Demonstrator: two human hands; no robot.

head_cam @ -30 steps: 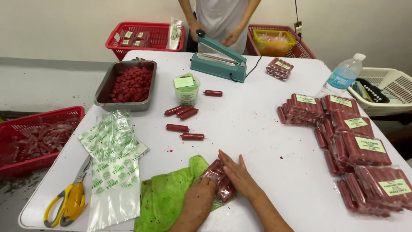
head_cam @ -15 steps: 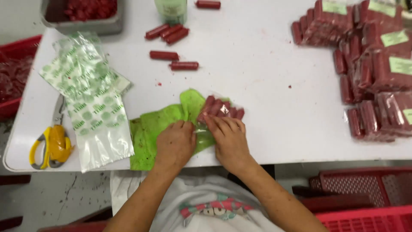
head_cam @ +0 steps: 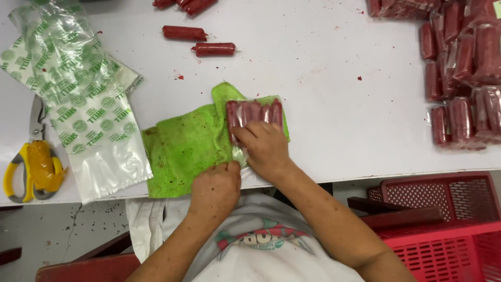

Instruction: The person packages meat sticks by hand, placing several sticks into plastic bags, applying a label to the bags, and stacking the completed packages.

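The fingers (head_cam: 249, 131) of the right hand (head_cam: 265, 149) lie spread and flat, pressing down on a clear bag of red sausages (head_cam: 254, 115); they pin it rather than wrap around it. The left hand (head_cam: 215, 189) sits just beside, at the near edge of the tabletop (head_cam: 313, 94), its fingers curled under at the open end of the bag, though whether they actually pinch the plastic cannot be told from this angle. The bag rests on a crumpled green cloth (head_cam: 182, 151), stained with red specks, which lies near the front edge of the tabletop in front of the person.

To the left of the cloth, touching its edge, lies a loose heap of empty clear bags with green print (head_cam: 83, 99). Further left, a pair of yellow-handled scissors (head_cam: 32, 162) lies at the tabletop's edge, its blades partly under the bags. Beyond the cloth, well apart from the hands, two loose red sausages (head_cam: 198, 42) lie side by side, with a few more at the top edge of the view. At the far right a pile of filled sausage packs (head_cam: 459, 73) crowds the corner. Nothing stands between the hands and the bag.

The tabletop is white and dotted with small red crumbs. Below its edge, to the right, stands a red plastic basket (head_cam: 443, 230); on the left the floor is grey and worn.
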